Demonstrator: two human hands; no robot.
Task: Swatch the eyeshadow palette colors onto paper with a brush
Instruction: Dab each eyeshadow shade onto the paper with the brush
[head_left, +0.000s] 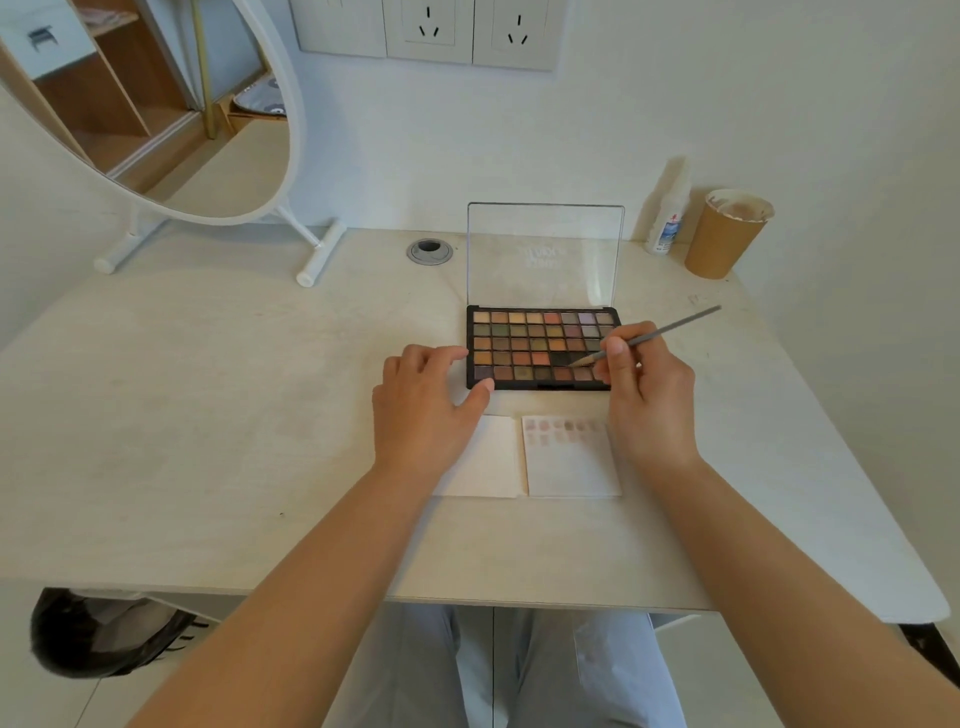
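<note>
While the right hand (647, 395) pinches a thin grey brush (660, 333) between thumb and curled fingers, right of the frame's centre, the brush slants from upper right down to lower left, and its tip sits on a brownish pan in the bottom row of the eyeshadow palette (540, 345). That palette lies open in the middle of the frame on the pale table (208, 415), its black tray filled with rows of small square pans in tan, orange, brown, green and mauve, and its clear lid (545, 254) stands upright behind the tray. At the palette's lower left corner, the left hand (428, 400) lies with fingers loosely spread and holds nothing; its fingertips touch the tray's left edge and the thumb reaches the near corner. Just below the palette lie two sheets of white paper (571, 460) side by side; the right sheet carries faint pinkish and brownish swatches along its top, and the left sheet is partly covered by the left wrist. In the upper left of the frame stands a round mirror (156, 114) on a white stand. Toward the upper right, near the wall, a small white bottle (667, 218) stands just beside a brown paper cup (724, 236).
</note>
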